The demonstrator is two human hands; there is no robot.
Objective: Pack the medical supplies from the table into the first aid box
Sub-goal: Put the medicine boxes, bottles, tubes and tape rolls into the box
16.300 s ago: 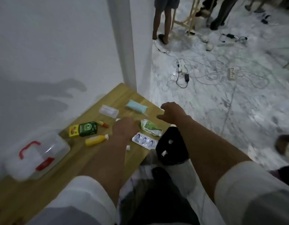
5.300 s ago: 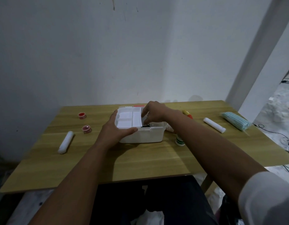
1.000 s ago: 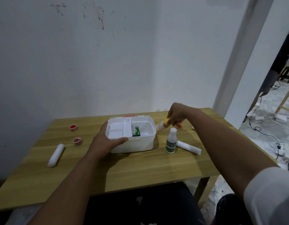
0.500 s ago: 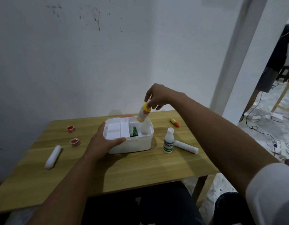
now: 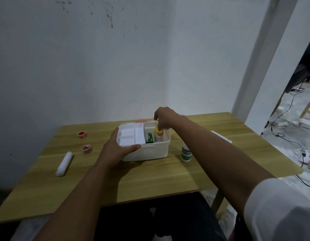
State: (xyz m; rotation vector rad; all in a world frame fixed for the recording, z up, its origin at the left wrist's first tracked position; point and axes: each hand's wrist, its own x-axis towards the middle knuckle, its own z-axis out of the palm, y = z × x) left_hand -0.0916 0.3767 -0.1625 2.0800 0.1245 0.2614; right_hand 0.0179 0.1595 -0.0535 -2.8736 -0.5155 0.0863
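The white first aid box (image 5: 156, 153) stands open in the middle of the wooden table (image 5: 150, 178). My left hand (image 5: 118, 150) grips its front left corner, over a white divider tray (image 5: 131, 137). My right hand (image 5: 163, 117) is above the box's right compartment, its fingertips on the yellow cap of a small bottle (image 5: 158, 135) that stands upright inside. A green packet (image 5: 149, 137) sits beside the bottle in the same compartment.
On the table outside the box are two red tape rolls (image 5: 82, 134) (image 5: 86, 148), a white bandage roll (image 5: 64, 163) at the left, a white bottle with green stripes (image 5: 186, 154) to the right of the box, and another white roll (image 5: 221, 137) behind my right forearm. Cables lie on the floor at the right.
My right hand has come down from above the box and lowered the yellow-capped bottle into the right compartment. My left hand has stayed on the box.
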